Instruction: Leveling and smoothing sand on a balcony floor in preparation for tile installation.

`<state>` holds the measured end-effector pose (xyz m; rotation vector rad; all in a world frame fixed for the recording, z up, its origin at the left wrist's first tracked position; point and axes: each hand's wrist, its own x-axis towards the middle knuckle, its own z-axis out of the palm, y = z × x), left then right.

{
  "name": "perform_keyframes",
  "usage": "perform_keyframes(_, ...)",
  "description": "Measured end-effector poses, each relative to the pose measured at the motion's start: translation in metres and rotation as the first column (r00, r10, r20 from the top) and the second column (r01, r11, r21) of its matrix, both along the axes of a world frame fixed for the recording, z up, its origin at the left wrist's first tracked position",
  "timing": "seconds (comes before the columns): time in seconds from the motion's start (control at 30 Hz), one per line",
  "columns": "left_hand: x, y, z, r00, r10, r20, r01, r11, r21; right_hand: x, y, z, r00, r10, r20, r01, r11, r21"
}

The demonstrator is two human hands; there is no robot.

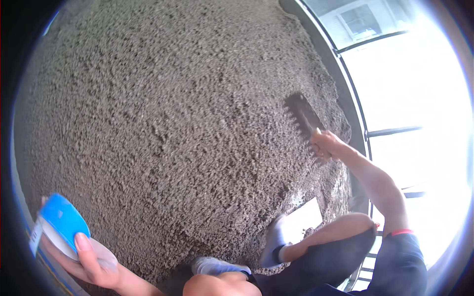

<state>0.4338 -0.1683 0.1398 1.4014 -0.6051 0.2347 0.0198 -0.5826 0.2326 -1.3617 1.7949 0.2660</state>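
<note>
My right hand, at the end of a stretched-out arm, is closed around the handle of a dark notched trowel. Its toothed edge faces left and lies at or just over the rough, grainy grey-brown mortar bed. At the lower left, my left hand grips a blue and white curved object, with the thumb pressed on its edge. What exactly this object is I cannot make out. Most of the left fingers are hidden behind it.
A white flat piece lies beside my right shoe, with crumbs on it. My left shoe rests at the mortar's near edge. Along the right runs a ledge with a dark-framed window, very bright.
</note>
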Motion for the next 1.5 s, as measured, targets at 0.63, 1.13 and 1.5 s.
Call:
perform_keyframes(0.63,-0.107,-0.063,0.169,0.947,-0.298,0.118,0.227,0.884,0.408,-0.012,0.203,-0.132,0.619,0.672,0.407,-0.725,0.688,-0.031)
perform_keyframes(1.13,-0.195,-0.153,0.214,0.910,-0.352,-0.221,0.415,0.749,0.516,-0.027,0.178,-0.161,0.324,0.665,0.673,-0.895,0.446,-0.010)
perform_keyframes(1.5,-0.219,-0.164,0.208,0.762,-0.440,-0.475,0.640,0.623,0.450,-0.163,-0.073,-0.134,0.880,-0.183,0.438,0.203,0.979,0.001)
